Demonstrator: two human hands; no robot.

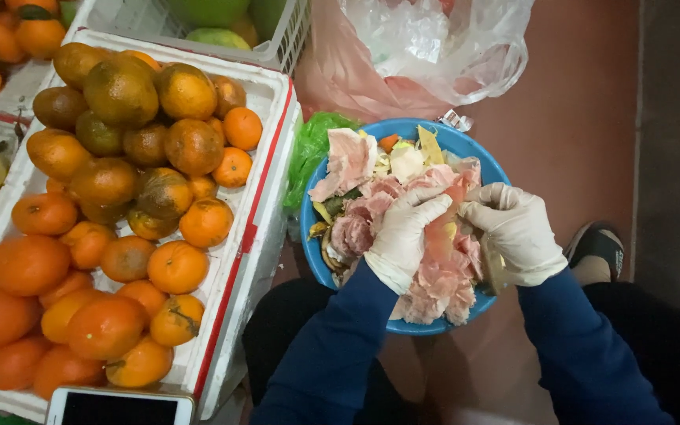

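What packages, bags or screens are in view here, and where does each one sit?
Phone: bottom left, white frame, dark blank screen.
Foam crate: left, white, red-edged, full of oranges.
Plastic basket: top, white, holds green fruit.
Clear plastic bag: top right, crumpled.
Green bag: beside the blue bowl.

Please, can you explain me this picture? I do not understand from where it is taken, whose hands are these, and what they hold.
There is no machine: a person wears a camera on the head, so you look down at their own hands. Both are in white gloves. The left hand and right hand hold a pinkish piece of fruit peel between them, over a blue bowl full of peels. Beside it, a white foam box holds oranges. A phone lies at the bottom edge, and plastic bags lie behind the bowl.
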